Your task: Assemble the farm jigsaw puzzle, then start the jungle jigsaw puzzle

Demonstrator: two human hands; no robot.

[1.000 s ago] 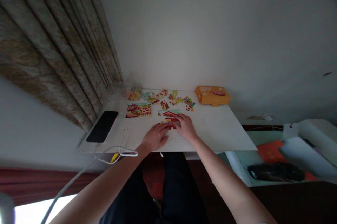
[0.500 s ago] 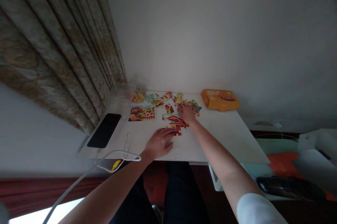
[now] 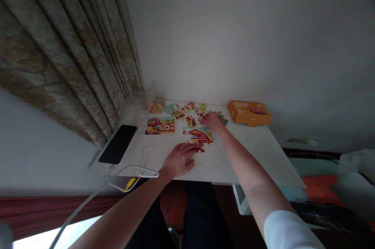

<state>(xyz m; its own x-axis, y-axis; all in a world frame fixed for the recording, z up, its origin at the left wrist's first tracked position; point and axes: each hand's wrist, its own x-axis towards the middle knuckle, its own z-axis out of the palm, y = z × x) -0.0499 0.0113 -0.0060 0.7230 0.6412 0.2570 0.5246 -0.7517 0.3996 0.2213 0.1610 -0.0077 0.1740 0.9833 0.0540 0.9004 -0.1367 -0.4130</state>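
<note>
A partly joined puzzle with a red barn lies mid-table. My left hand rests flat beside its near left edge, fingers stretched toward it and holding nothing. My right hand reaches past the barn into the loose puzzle pieces strewn along the back of the table; its fingers are curled on a reddish piece, too small to see well. A small reference picture card lies left of the barn.
An orange puzzle box sits at the table's back right. A black phone lies at the left edge, with a white cable looping off the white table. A curtain hangs on the left.
My right hand has left the barn section and stretched back to the loose pieces. My left hand has stayed by the barn. The view has shifted a little to the left.
</note>
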